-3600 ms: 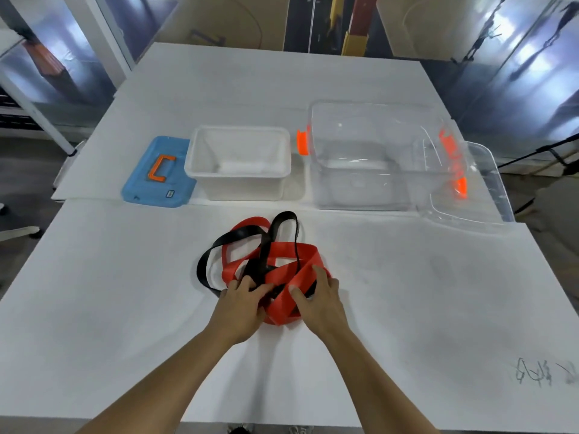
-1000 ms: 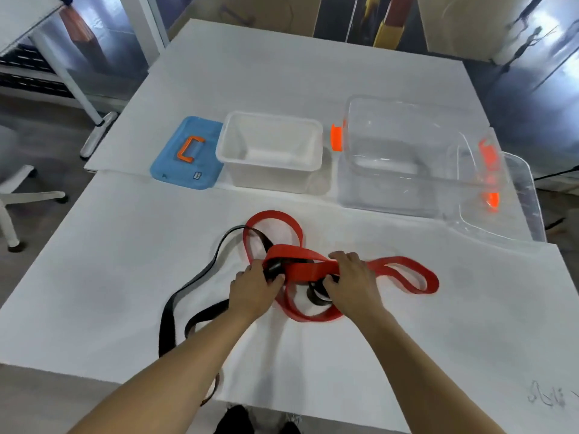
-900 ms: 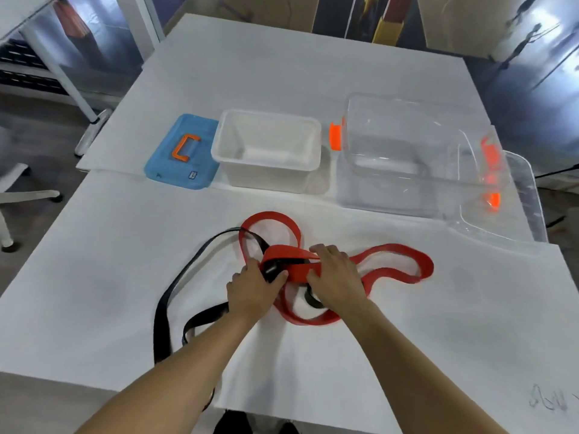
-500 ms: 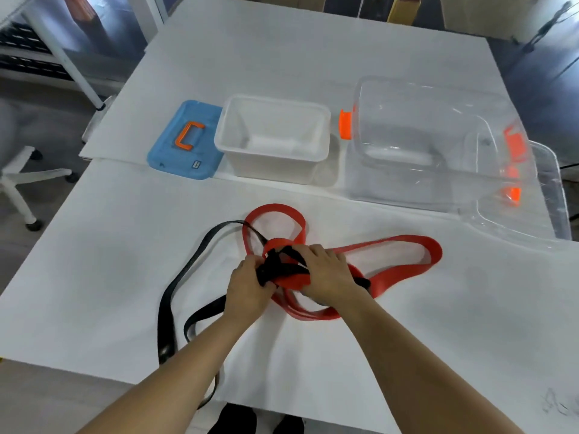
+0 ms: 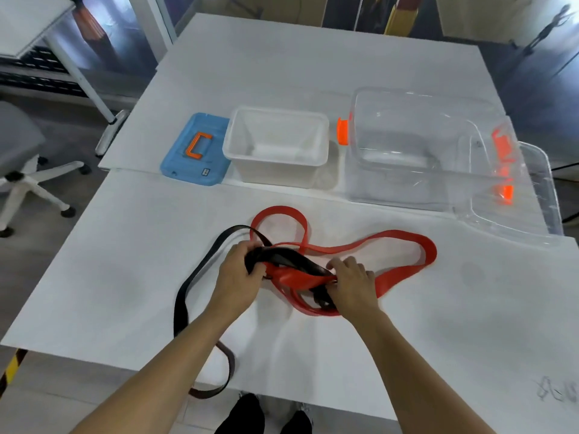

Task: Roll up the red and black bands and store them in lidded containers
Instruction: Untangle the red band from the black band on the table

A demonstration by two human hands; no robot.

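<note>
A red band [image 5: 404,238] and a black band [image 5: 181,296] lie tangled on the white table [image 5: 109,261]. My left hand [image 5: 239,270] grips the black band where it crosses the red one. My right hand [image 5: 352,281] pinches the tangled red and black stretch at its right end. One red loop reaches right, another curls toward the containers. The black band trails left and hangs off the table's front edge. An open white container [image 5: 277,145] and an open clear container [image 5: 407,145] stand behind.
A blue lid [image 5: 195,151] with an orange handle lies left of the white container. A clear lid [image 5: 526,195] leans at the right of the clear container. An office chair [image 5: 18,158] stands off the table's left side.
The bundle has been pulled apart: the red loop spread right, the black band slid left and over the front edge. My hands have moved apart, stretching the tangled section between them.
</note>
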